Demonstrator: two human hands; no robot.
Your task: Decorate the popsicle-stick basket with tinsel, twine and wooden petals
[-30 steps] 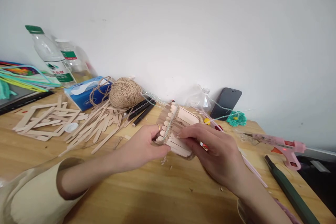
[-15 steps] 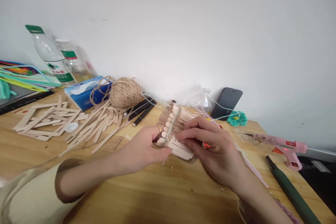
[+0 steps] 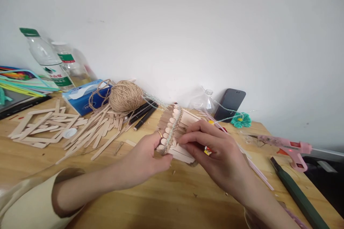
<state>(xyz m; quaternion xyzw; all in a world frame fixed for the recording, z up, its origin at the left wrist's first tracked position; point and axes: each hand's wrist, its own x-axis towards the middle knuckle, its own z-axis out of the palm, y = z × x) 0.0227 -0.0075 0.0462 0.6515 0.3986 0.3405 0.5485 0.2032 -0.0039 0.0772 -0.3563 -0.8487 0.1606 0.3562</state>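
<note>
A small craft piece made of popsicle sticks [image 3: 179, 128], with a glittery silver cord glued along its rounded stick ends, is held just above the wooden table [image 3: 150, 200]. My left hand [image 3: 146, 157] grips its near left corner, fingers curled around the edge. My right hand [image 3: 215, 154] rests over its right side, fingers bent and pressing on the sticks and cord. The silver cord trails back toward the wall.
Loose popsicle sticks [image 3: 80, 128] lie at the left with a twine ball [image 3: 125, 96], black pens [image 3: 143, 112], a tissue pack [image 3: 82, 96] and two bottles [image 3: 51, 61]. A phone [image 3: 229, 104], green flower [image 3: 241, 120], pink glue gun [image 3: 288, 148] and dark green rod [image 3: 298, 195] lie right.
The right hand's fingers have shifted up and left along the corded edge. The view has moved slightly; the piece stays held in both hands.
</note>
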